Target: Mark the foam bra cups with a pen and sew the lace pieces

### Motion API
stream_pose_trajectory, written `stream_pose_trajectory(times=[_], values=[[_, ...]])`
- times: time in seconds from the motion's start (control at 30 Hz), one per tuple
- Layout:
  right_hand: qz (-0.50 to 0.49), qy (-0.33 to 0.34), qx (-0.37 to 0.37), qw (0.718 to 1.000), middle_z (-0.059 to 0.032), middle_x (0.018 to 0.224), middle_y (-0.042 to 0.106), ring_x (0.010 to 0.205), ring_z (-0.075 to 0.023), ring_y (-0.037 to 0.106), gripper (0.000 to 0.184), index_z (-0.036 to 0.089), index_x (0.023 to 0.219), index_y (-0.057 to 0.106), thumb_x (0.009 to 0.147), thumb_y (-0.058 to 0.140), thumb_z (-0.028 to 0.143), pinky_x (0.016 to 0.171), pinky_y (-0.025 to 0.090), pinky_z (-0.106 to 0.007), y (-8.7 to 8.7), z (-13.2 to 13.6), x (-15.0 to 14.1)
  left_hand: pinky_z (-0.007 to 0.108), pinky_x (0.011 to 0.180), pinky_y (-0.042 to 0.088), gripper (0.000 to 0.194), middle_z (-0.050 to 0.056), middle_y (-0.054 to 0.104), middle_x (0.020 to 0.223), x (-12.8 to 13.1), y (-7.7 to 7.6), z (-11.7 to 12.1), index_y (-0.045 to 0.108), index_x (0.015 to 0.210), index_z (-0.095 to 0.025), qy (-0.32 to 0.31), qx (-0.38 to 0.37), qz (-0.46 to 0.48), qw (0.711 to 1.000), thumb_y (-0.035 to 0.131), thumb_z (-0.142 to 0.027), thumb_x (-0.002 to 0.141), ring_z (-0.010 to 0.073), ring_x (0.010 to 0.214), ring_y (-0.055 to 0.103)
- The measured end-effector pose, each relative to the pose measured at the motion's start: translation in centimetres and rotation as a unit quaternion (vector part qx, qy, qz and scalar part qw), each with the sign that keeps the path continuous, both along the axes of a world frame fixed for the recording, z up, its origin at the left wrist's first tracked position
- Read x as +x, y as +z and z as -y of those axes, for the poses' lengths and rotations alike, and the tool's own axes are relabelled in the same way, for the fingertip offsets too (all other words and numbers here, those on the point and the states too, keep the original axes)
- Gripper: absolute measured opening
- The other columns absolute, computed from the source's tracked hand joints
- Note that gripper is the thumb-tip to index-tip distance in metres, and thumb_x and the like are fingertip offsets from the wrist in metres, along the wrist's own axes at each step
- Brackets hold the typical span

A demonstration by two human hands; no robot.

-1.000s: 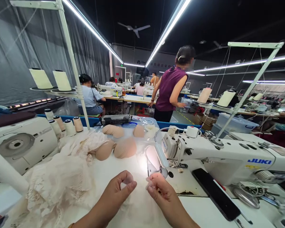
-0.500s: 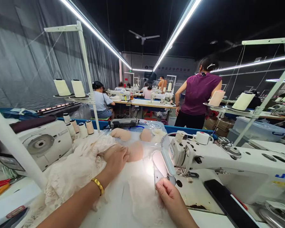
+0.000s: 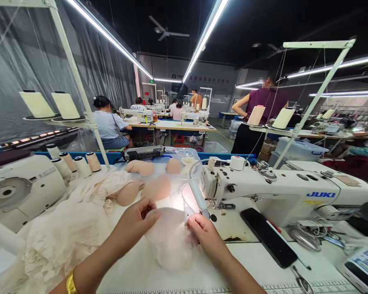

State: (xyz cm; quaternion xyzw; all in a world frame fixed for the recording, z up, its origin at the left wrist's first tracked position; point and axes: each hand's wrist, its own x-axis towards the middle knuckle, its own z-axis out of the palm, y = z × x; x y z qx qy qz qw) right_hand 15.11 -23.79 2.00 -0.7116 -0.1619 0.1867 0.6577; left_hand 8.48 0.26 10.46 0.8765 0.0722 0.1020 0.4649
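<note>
A pale, sheer fabric piece [image 3: 171,249] hangs between my two hands over the white table, its top edge curved like a cup. My left hand [image 3: 141,218], with a gold bracelet at the wrist, pinches its upper left edge between thumb and fingers. Closed on the right edge is my right hand [image 3: 200,228], beside the lit needle area of the sewing machine [image 3: 282,192]. Beyond my left hand lie beige bra pads [image 3: 156,188], one more pad [image 3: 129,194] touching the heap of cream lace fabric [image 3: 64,228].
A black phone [image 3: 268,237] rests on the machine bed, with small scissors [image 3: 302,279] nearer me. Thread cones [image 3: 93,162] stand at the back left. More pads [image 3: 139,167] lie on a plastic bin. Co-workers sit farther off; one person in purple [image 3: 265,106] stands.
My left hand has left the beige pad and come back toward me, now gripping the sheer fabric. The fabric is raised between both hands. My view has turned right.
</note>
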Motion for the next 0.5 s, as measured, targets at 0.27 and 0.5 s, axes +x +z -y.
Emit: stream_pose_trajectory(times=[0.27, 0.5], values=[[0.021, 0.035, 0.01, 0.999, 0.0006, 0.071, 0.065, 0.064, -0.0201, 0.062, 0.054, 0.022, 0.097, 0.063, 0.093, 0.058, 0.075, 0.065, 0.048, -0.031, 0.3, 0.6, -0.1, 0.032, 0.066, 0.033, 0.018, -0.004, 0.047, 0.072, -0.9, -2.5, 3.9, 0.046, 0.08, -0.026, -0.022, 0.042, -0.055, 0.997, 0.052, -0.042, 0.084, 0.0196, 0.072, 0.045], [0.189, 0.064, -0.029, 0.979, -0.0003, 0.07, 0.066, 0.066, -0.0198, 0.059, 0.023, 0.021, 0.089, 0.065, 0.096, 0.062, 0.043, 0.066, 0.04, -0.03, 0.9, 0.9, -1.6, 0.051, 0.126, 0.035, 0.077, 0.015, 0.056, 0.158, -1.0, 0.5, 5.6, 0.059, 0.14, -0.022, -0.163, 0.161, -0.028, 0.973, 0.075, -0.026, 0.065, 0.0368, 0.149, 0.047]])
